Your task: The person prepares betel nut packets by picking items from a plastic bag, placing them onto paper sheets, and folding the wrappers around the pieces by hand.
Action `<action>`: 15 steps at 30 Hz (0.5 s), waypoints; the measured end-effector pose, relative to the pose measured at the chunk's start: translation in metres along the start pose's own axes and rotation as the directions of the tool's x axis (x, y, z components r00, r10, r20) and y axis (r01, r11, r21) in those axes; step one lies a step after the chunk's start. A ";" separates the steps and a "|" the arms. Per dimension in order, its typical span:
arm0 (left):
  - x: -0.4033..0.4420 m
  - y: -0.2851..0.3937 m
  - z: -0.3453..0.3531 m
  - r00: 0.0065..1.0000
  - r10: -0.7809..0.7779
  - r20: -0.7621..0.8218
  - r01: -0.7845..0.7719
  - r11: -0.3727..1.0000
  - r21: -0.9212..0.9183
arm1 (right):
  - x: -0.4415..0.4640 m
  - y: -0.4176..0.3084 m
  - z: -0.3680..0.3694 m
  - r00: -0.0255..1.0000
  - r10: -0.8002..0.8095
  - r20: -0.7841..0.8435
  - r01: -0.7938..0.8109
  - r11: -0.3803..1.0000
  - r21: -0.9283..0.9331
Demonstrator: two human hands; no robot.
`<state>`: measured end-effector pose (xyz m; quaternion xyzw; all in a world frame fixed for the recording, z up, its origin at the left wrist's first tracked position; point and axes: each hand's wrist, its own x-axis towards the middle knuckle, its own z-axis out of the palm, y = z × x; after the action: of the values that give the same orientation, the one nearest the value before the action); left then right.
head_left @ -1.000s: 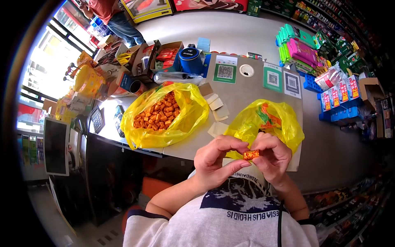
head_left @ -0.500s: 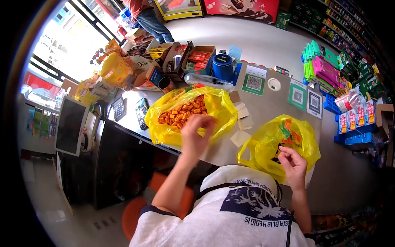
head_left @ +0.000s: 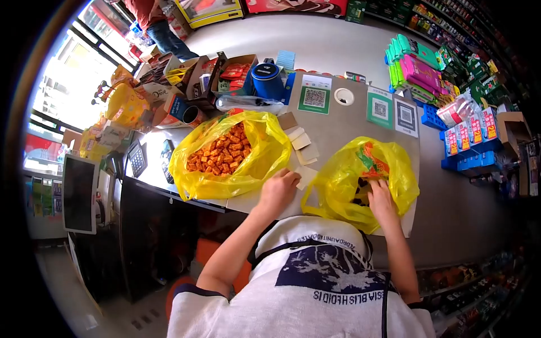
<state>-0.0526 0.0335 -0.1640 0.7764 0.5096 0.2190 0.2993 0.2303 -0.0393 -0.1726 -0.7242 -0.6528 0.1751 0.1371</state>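
My left hand (head_left: 280,190) has its fingers curled together between the two yellow bags, beside the pale paper cards (head_left: 308,153). Whatever those fingers may pinch is too small to make out. To its left, an open yellow plastic bag (head_left: 265,163) holds a heap of small orange-red wrapped packets (head_left: 221,153). My right hand (head_left: 381,201) reaches into a second yellow plastic bag (head_left: 403,163), its fingers stretched forward over small dark pieces (head_left: 361,192). The fingertips are partly hidden there. An orange and green wrapper (head_left: 372,160) lies at the far side of that bag.
Along the counter's back stand a blue canister (head_left: 267,80), boxes of snacks (head_left: 234,73) and QR code signs (head_left: 314,97). A calculator (head_left: 136,158), a phone (head_left: 167,160) and a monitor (head_left: 80,194) are at the left. A person (head_left: 158,28) stands beyond the counter.
My left hand has moved from over the orange-red packets to the gap between the bags. My right hand, which pinched a small dark piece above its bag, has reached deeper inside. The view has shifted.
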 end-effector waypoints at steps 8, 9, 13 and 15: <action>0.016 -0.021 0.054 0.982 -0.126 -0.140 0.141 0.984 0.105 | -0.006 0.018 0.009 0.999 -0.038 0.009 0.038 0.999 -0.006; 0.016 -0.023 0.054 0.980 -0.139 -0.142 0.150 0.986 0.073 | -0.007 0.020 0.009 0.998 -0.061 0.000 0.061 0.998 0.023; 0.017 -0.024 0.054 0.972 -0.162 -0.168 0.170 0.985 0.034 | -0.006 0.007 0.005 0.992 0.016 0.122 -0.047 0.966 0.256; 0.017 -0.024 0.053 0.972 -0.166 -0.169 0.172 0.985 0.021 | -0.008 0.001 0.005 0.983 -0.023 0.183 -0.016 0.977 0.212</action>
<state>-0.0279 0.0441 -0.2183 0.7143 0.6009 0.2476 0.2596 0.2281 -0.0475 -0.1768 -0.6849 -0.6414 0.3100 0.1532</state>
